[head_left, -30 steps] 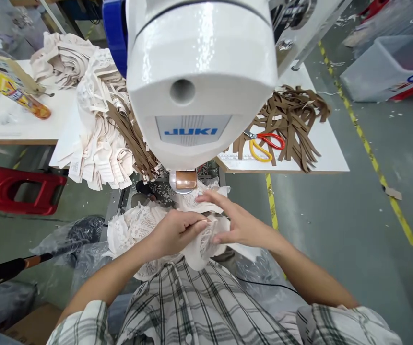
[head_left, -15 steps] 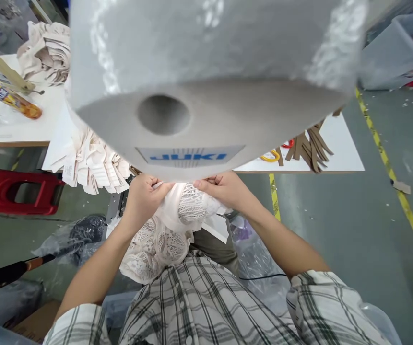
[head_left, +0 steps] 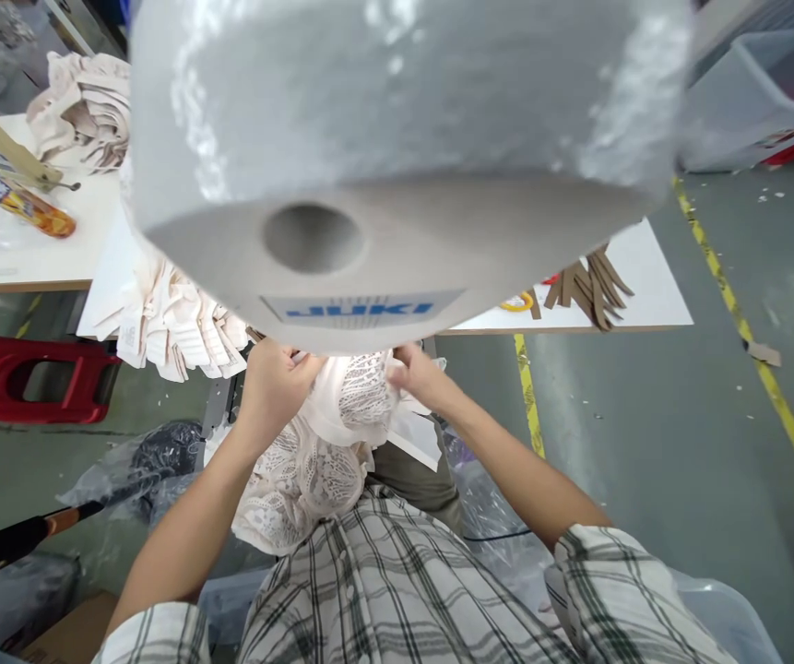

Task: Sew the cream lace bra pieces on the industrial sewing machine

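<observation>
A large white JUKI sewing machine head [head_left: 397, 166] fills the top of the view, close and blurred. Just under its lower edge my left hand [head_left: 270, 387] and my right hand [head_left: 419, 373] both pinch a cream lace fabric piece [head_left: 359, 406]. The fingertips of both hands are partly hidden by the machine. More of the lace [head_left: 300, 484] hangs down over my lap and plaid shirt [head_left: 397, 590].
A white table [head_left: 652, 290] behind the machine carries brown strips [head_left: 594, 286], scissors with yellow and red handles [head_left: 521, 300] and stacks of cream pieces [head_left: 175, 323]. A red stool [head_left: 29, 378] stands left. Plastic bags [head_left: 126, 470] lie by my legs. A grey bin [head_left: 763, 92] sits far right.
My head has moved closer to the machine, which now covers the upper view. Both hands have risen from my lap to the machine's underside with the lace; the right hand shifted slightly left.
</observation>
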{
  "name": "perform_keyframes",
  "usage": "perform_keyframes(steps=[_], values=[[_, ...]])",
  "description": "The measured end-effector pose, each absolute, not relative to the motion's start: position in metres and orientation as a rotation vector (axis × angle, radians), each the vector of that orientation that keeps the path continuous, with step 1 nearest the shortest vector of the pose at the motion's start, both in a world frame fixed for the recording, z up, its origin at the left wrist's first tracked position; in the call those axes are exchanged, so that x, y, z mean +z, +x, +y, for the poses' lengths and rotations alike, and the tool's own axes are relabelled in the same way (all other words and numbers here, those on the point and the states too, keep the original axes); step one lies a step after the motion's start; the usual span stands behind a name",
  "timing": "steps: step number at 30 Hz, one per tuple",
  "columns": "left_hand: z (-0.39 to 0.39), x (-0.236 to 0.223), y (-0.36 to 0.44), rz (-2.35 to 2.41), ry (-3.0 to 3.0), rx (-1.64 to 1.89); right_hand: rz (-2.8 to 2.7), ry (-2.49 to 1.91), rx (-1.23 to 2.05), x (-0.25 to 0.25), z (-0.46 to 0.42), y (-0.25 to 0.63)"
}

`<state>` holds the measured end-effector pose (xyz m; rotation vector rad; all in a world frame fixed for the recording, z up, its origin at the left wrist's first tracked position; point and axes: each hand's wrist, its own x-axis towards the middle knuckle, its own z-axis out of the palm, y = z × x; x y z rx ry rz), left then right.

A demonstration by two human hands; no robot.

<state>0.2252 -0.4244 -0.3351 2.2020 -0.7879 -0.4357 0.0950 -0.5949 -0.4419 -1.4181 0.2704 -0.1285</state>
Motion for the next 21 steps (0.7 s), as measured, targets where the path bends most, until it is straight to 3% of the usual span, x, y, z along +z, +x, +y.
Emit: perform_keyframes(steps=[4,8,17,21], values=[[-0.421,-0.333,0.227,-0.771,2.193,-0.401,-0.016,-1.346,0.285,-0.476,-0.588,0.079],[-0.419,-0.337,0.232,-0.803,2.13,-0.375,0.125,-1.261,0.421,-0.492,-0.589,0.057],[-0.415,-0.343,0.232,-0.803,2.166,-0.365,0.16,-1.602,0.068,-0.459,-0.595,0.022],[-0.403,-0.341,0.224,-0.817,2.155,-0.161,0.082,-1.747,-0.086,-0.433,-0.602,0.012]])
